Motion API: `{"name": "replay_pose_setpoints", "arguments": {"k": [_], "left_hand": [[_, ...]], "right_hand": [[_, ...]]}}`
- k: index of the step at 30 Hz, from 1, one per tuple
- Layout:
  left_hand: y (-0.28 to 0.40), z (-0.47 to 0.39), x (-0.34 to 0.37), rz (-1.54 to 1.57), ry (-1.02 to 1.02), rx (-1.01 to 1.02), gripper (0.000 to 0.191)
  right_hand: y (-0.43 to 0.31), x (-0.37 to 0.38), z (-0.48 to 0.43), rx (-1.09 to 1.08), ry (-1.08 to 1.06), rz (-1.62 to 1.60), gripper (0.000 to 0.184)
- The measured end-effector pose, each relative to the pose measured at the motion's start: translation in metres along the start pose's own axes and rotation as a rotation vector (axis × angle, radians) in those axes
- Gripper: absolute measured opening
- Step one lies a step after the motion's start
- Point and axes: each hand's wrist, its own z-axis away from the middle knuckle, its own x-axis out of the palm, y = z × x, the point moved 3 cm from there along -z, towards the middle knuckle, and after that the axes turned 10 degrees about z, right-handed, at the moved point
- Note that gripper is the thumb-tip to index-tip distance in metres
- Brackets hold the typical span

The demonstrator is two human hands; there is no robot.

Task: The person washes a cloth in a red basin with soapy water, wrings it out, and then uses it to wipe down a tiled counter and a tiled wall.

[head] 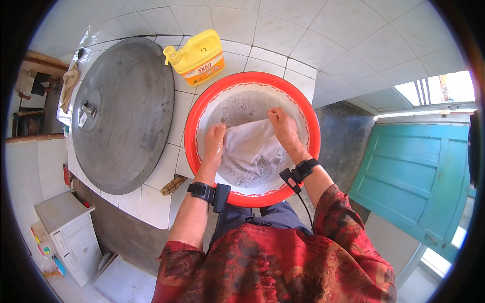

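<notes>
A wet, pale cloth (248, 142) is stretched between my two hands over a red-rimmed enamel basin (194, 113). My left hand (215, 142) grips its left edge, and my right hand (283, 127) pinches the upper right corner. The lower part of the cloth lies in soapy water (246, 104) covered with grey suds and bubbles. Each of my wrists bears a black strap with a small device; a cable hangs from the right one.
A yellow detergent jug (201, 57) with a pump top stands behind the basin on the white tiled counter (182, 108). To the left lies a large round metal lid (129, 117). A bundled stick handle (173, 185) juts out near the counter's front. At right is a turquoise door (409, 181).
</notes>
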Motion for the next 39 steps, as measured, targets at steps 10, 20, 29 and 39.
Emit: {"name": "replay_pose_setpoints", "arguments": {"k": [10,20,29,39], "left_hand": [[-0.005,0.031,0.006,-0.603,0.276,0.252,0.045],[0.005,0.033,0.035,0.509,-0.236,-0.176,0.037],[-0.001,0.043,0.074,0.557,0.029,-0.163,0.025],[0.043,0.033,0.013,-0.145,0.232,0.173,0.026]], "right_hand": [[0.025,0.040,0.028,-0.091,-0.071,0.435,0.042],[-0.099,0.006,0.097,-0.489,0.084,-0.095,0.018],[-0.041,0.039,0.023,-0.177,0.191,0.057,0.018],[0.010,-0.032,0.014,0.099,-0.009,-0.256,0.032]]}}
